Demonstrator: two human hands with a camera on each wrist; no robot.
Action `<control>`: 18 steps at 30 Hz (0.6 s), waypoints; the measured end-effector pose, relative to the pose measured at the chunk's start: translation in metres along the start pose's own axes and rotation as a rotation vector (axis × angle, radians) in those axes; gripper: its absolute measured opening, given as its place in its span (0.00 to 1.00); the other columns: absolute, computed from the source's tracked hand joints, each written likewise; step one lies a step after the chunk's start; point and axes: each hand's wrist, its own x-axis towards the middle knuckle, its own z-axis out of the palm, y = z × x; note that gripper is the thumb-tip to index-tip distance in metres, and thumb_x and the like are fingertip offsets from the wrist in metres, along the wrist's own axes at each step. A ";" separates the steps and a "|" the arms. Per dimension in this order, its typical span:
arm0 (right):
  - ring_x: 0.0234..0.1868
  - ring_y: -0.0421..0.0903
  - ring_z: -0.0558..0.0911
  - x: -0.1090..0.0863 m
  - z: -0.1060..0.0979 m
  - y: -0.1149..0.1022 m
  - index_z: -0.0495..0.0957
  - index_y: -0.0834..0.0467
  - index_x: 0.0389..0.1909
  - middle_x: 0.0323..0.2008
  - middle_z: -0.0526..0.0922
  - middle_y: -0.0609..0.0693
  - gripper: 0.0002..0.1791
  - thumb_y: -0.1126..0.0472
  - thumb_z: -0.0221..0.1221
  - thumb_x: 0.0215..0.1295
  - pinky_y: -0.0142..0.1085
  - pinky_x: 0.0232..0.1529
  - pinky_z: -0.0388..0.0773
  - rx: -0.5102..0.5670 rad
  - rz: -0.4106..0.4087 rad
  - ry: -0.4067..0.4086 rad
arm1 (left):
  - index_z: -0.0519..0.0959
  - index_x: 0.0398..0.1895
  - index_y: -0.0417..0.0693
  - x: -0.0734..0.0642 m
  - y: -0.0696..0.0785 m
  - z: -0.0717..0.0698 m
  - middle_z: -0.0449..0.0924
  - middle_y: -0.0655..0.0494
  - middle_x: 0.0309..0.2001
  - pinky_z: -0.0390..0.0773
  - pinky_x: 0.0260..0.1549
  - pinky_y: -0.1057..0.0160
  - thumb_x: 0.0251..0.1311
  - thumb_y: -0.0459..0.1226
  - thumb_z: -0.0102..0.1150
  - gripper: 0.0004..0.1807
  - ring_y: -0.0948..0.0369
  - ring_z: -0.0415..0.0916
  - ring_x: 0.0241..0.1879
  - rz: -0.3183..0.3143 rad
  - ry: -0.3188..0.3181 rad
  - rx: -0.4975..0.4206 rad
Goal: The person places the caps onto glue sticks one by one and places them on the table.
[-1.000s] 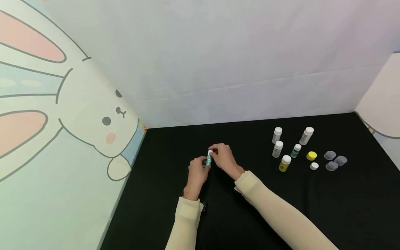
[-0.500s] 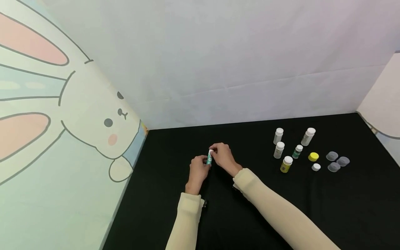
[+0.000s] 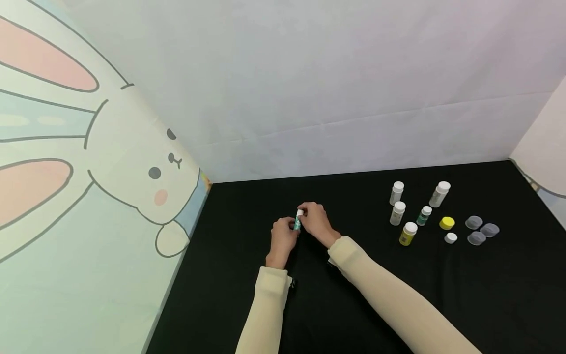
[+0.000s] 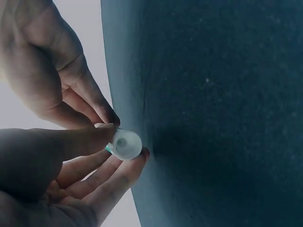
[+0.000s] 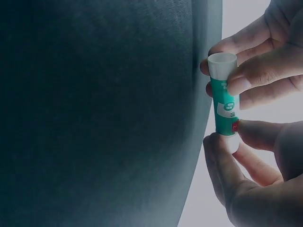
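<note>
Green tube [image 5: 223, 101] between the fingers [image 5: 248, 38]

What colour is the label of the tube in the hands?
The label is green with white markings and a red patch, clearest in the right wrist view.

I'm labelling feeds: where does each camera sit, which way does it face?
Head: worn there, facing forward and down at the table; left hand, right hand, sleeves show.
Left wrist: worn there, facing the tube end-on; both hands show.
Right wrist: worn there, facing the tube side-on; both hands show.
Wrist views share hands and tube.
</note>
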 end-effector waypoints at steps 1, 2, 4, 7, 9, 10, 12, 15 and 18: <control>0.41 0.53 0.87 0.000 0.001 0.001 0.84 0.68 0.58 0.49 0.87 0.63 0.15 0.71 0.63 0.73 0.42 0.42 0.85 -0.001 -0.003 -0.003 | 0.86 0.50 0.34 0.001 0.000 0.000 0.89 0.44 0.39 0.85 0.35 0.54 0.66 0.26 0.68 0.10 0.55 0.84 0.31 -0.001 0.000 0.004; 0.41 0.53 0.87 0.001 0.001 0.001 0.83 0.69 0.58 0.49 0.87 0.63 0.15 0.72 0.63 0.73 0.42 0.42 0.86 -0.002 -0.006 -0.006 | 0.87 0.49 0.34 0.002 -0.001 0.001 0.88 0.44 0.39 0.85 0.35 0.54 0.66 0.26 0.68 0.10 0.55 0.84 0.31 -0.002 0.000 0.009; 0.42 0.55 0.88 0.002 0.002 0.002 0.83 0.69 0.58 0.51 0.86 0.65 0.15 0.72 0.63 0.73 0.43 0.43 0.86 -0.002 -0.011 -0.013 | 0.87 0.49 0.34 0.003 -0.001 0.001 0.88 0.45 0.38 0.84 0.35 0.55 0.66 0.27 0.68 0.10 0.55 0.83 0.30 -0.001 -0.001 0.019; 0.46 0.57 0.88 0.003 0.003 0.003 0.82 0.70 0.60 0.55 0.85 0.67 0.17 0.73 0.63 0.72 0.45 0.46 0.87 -0.009 -0.005 -0.032 | 0.87 0.49 0.34 0.004 -0.002 0.003 0.88 0.46 0.37 0.83 0.33 0.56 0.66 0.27 0.68 0.10 0.56 0.82 0.28 0.002 -0.007 0.035; 0.49 0.59 0.88 0.003 0.004 0.003 0.81 0.70 0.61 0.57 0.84 0.67 0.18 0.72 0.63 0.72 0.46 0.48 0.87 -0.019 0.002 -0.047 | 0.87 0.48 0.34 0.005 -0.002 0.003 0.87 0.45 0.37 0.83 0.31 0.57 0.66 0.26 0.68 0.09 0.57 0.82 0.28 0.005 -0.010 0.044; 0.50 0.59 0.88 0.003 0.004 0.003 0.81 0.70 0.61 0.58 0.83 0.68 0.19 0.72 0.64 0.72 0.46 0.48 0.87 -0.023 0.007 -0.054 | 0.87 0.48 0.34 0.005 -0.002 0.003 0.87 0.45 0.36 0.83 0.31 0.57 0.66 0.26 0.68 0.09 0.56 0.82 0.27 0.005 -0.012 0.047; 0.49 0.58 0.88 0.004 0.005 0.004 0.80 0.70 0.62 0.59 0.83 0.68 0.20 0.72 0.64 0.72 0.45 0.48 0.87 -0.034 0.011 -0.063 | 0.87 0.48 0.33 0.005 -0.003 0.004 0.87 0.44 0.37 0.83 0.30 0.57 0.66 0.26 0.68 0.09 0.56 0.82 0.28 0.006 -0.011 0.051; 0.46 0.57 0.87 0.005 0.006 0.004 0.80 0.70 0.63 0.59 0.83 0.67 0.20 0.72 0.64 0.72 0.44 0.44 0.86 -0.039 0.017 -0.068 | 0.86 0.48 0.32 0.005 -0.002 0.004 0.87 0.44 0.37 0.83 0.31 0.57 0.66 0.27 0.68 0.09 0.55 0.82 0.29 0.006 -0.013 0.053; 0.46 0.57 0.87 0.006 0.007 0.004 0.79 0.70 0.64 0.59 0.83 0.67 0.20 0.71 0.63 0.73 0.43 0.44 0.85 -0.047 0.022 -0.071 | 0.86 0.48 0.32 0.006 -0.002 0.003 0.87 0.43 0.38 0.83 0.32 0.56 0.66 0.27 0.68 0.09 0.54 0.82 0.30 0.005 -0.017 0.061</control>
